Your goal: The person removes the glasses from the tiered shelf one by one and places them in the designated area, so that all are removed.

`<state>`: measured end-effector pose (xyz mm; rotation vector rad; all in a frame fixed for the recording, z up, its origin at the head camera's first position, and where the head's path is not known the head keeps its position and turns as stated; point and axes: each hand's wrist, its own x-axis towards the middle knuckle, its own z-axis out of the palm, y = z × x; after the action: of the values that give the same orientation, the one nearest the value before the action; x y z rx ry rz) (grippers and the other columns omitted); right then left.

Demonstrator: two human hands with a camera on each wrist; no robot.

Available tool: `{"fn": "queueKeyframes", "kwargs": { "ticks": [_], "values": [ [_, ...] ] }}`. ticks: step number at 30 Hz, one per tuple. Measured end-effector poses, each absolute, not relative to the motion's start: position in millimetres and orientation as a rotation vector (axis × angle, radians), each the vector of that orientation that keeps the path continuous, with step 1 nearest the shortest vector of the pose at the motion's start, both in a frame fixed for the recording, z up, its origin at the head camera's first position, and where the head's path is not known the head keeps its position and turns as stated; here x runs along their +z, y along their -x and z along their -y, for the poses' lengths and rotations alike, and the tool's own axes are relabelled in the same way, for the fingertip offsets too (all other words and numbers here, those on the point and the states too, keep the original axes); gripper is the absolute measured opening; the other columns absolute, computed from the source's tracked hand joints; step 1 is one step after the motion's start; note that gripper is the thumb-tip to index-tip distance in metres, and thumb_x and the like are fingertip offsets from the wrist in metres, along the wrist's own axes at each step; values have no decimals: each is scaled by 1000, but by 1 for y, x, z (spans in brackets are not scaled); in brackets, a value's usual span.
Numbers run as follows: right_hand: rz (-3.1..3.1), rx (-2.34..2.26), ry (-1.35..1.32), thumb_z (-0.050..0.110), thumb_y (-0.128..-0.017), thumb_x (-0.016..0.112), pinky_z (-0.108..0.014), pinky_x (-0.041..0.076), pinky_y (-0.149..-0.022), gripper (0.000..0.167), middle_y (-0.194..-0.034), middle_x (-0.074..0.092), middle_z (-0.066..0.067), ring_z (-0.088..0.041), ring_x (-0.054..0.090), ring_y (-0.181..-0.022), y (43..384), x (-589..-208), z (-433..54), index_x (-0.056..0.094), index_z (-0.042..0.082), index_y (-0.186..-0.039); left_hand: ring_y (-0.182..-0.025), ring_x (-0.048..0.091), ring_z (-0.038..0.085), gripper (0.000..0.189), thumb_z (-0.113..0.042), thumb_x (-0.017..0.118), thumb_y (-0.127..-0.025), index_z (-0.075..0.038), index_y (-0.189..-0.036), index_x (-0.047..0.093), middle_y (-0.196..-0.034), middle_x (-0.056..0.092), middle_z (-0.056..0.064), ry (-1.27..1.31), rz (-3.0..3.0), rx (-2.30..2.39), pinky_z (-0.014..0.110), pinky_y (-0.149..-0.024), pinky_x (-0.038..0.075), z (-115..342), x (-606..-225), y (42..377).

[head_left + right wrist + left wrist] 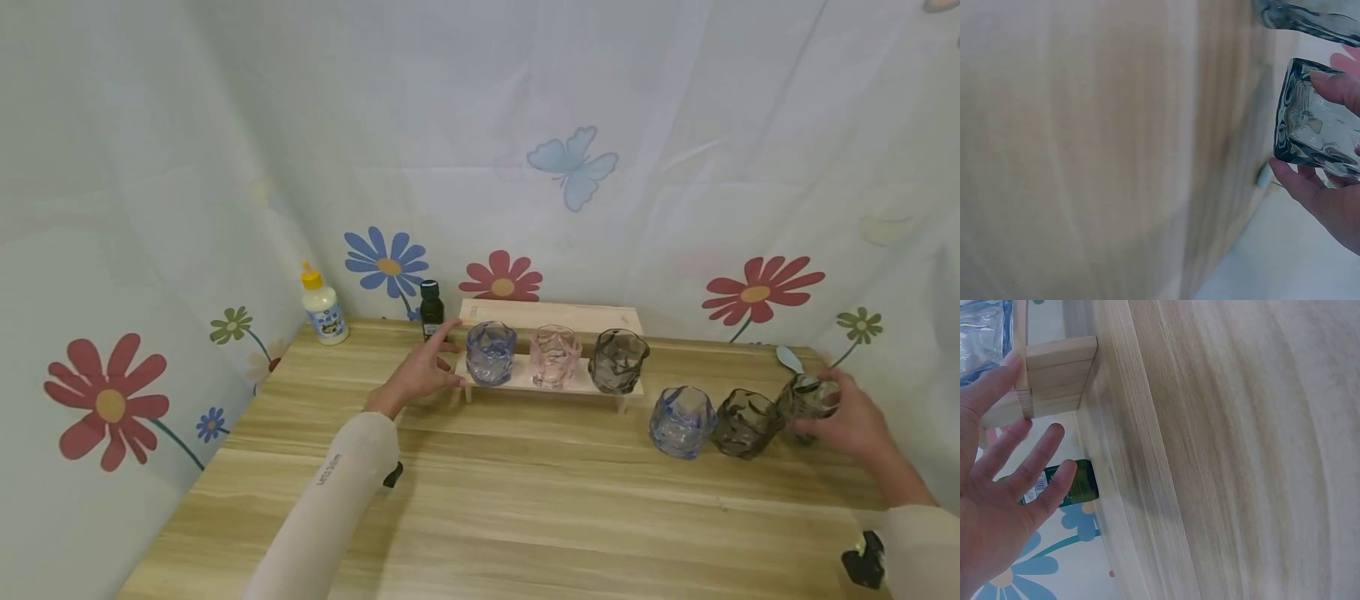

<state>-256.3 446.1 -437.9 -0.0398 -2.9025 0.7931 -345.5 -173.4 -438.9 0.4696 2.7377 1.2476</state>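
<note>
- Head: the right hand grips the end glass at the table's right; a level hold seems safest, with open wood in front.
- Left wrist: the left hand's fingers are straight, spread at the wooden rack's edge; press lightly.
- Right wrist: a gap separates that glass from the neighbouring glass.

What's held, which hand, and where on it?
Right hand grips the rightmost grey glass by its sides. Left hand, fingers spread, at the wooden stand: no clear grip.
</note>
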Motion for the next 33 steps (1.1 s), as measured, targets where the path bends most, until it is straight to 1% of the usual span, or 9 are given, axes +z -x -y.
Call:
{"fn": "queueKeyframes", "kwargs": {
  "ticks": [2,5,12,15,20,23,28,30,33],
  "values": [
    [2889,788,32,10,-75,83,-34,42,-59,86,-103,51,-45,-53,56,-86,255,-442,-446,28,-15,-136,-104,68,35,101,-11,84,-81,-34,-157,22,-141,58,18,-475,-2741,1247,48,-90,55,173,-438,346],
    [2889,813,40,10,-73,84,-33,42,-60,89,-105,50,-45,-54,54,-90,253,-445,-444,26,-16,-136,-102,69,34,101,-10,84,-80,-34,-157,21,-141,59,18,-481,-2746,1249,47,-89,56,173,-438,347],
    [2910,817,72,9,-74,83,-34,41,-63,91,-108,47,-45,-54,52,-92,251,-446,-442,23,-16,-138,-103,69,34,102,-11,84,-80,-34,-157,21,-141,59,17,-490,-2739,1251,48,-90,55,173,-440,348],
    [2916,793,71,11,-74,84,-41,44,-64,92,-108,47,-45,-54,53,-92,251,-446,-441,24,-17,-137,-103,69,34,102,-12,84,-80,-35,-157,21,-141,59,17,-484,-2741,1249,48,-91,55,173,-440,349],
    [2930,781,78,14,-74,85,-59,45,-73,94,-111,46,-48,-58,51,-95,251,-448,-440,23,-17,-138,-103,69,33,102,-11,84,-80,-34,-157,21,-141,59,16,-481,-2750,1239,48,-90,55,173,-440,349],
    [2925,788,77,13,-74,85,-64,44,-76,95,-113,44,-49,-60,49,-98,251,-449,-440,22,-17,-139,-103,69,33,102,-10,84,-80,-34,-157,21,-141,59,16,-480,-2749,1239,48,-90,56,172,-440,348],
    [2923,807,79,14,-75,85,-67,43,-80,98,-118,42,-51,-62,46,-103,249,-452,-440,19,-17,-142,-104,69,34,102,-11,85,-80,-35,-156,21,-141,59,16,-468,-2746,1234,48,-90,55,172,-441,348],
    [2922,827,74,15,-76,85,-68,42,-82,103,-122,39,-51,-63,44,-107,249,-453,-440,15,-17,-145,-104,68,33,102,-12,85,-80,-36,-156,21,-141,59,15,-456,-2745,1235,48,-91,55,172,-441,348],
    [2922,874,71,19,-78,85,-71,38,-86,113,-129,33,-53,-65,38,-113,248,-450,-442,5,-14,-151,-105,68,33,102,-12,85,-80,-37,-156,21,-141,59,14,-448,-2744,1238,48,-92,55,173,-442,348]
  ]
}}
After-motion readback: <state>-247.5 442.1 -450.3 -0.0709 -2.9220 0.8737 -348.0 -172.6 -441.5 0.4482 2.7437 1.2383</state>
